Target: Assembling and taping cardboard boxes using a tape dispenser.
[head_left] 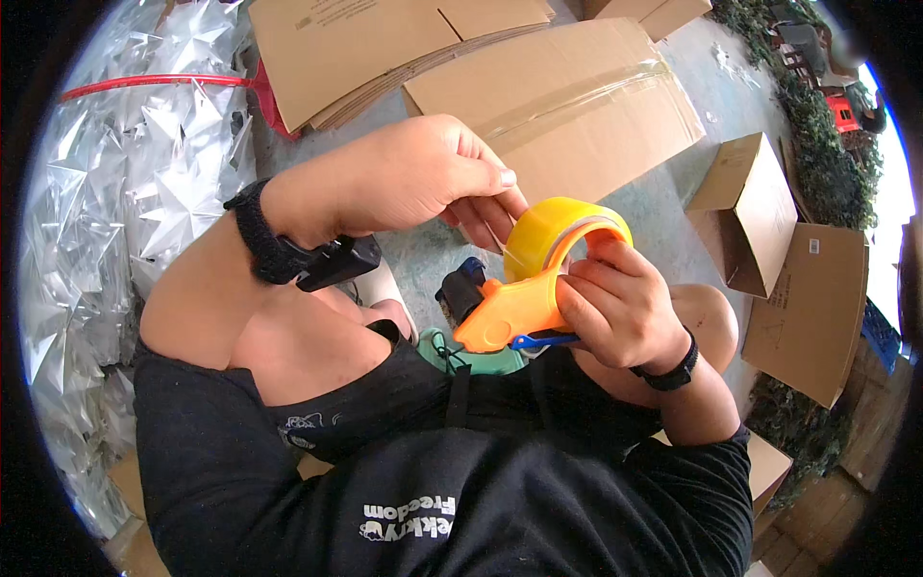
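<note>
My right hand [620, 303] is wrapped round an orange tape dispenser [510, 313], held above my lap with its black roller end pointing left. A blue lever shows along its underside. On the dispenser sits a roll of yellow tape [538, 231]. My left hand [442, 178] reaches over from the left, fingers stretched down to the roll's left edge, the thumb above them. The fingertips appear to touch the tape; whether they pinch a loose end cannot be made out. A flat taped cardboard box [596, 115] lies on the floor ahead.
Stacked flat cardboard [365, 43] lies at the far left. Silver star-shaped decorations [183, 183] in clear wrapping fill the left side, with a red strap [154, 82] across them. An open carton [745, 212], a cardboard panel [808, 308] and green artificial foliage [817, 135] stand on the right.
</note>
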Available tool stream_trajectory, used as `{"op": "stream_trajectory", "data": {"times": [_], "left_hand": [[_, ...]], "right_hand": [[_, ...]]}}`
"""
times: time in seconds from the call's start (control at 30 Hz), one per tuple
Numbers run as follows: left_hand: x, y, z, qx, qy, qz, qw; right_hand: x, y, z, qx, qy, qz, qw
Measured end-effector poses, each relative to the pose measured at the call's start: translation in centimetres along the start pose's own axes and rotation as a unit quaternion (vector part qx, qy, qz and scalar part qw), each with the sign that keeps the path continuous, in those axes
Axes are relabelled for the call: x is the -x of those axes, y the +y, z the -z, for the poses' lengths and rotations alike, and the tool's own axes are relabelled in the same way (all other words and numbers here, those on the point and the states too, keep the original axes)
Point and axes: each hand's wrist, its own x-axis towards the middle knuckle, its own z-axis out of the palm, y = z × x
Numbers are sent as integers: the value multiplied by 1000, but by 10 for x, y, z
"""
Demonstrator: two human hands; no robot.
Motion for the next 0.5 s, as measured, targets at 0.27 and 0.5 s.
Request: {"op": "stream_trajectory", "data": {"times": [0.27, 0.5], "left_hand": [[-3, -3, 1, 7, 5, -21, 1000], [-3, 0, -1, -9, 20, -22, 1000]], "right_hand": [[3, -1, 1, -8, -2, -2, 1000], [3, -1, 1, -16, -11, -3, 1000]]}}
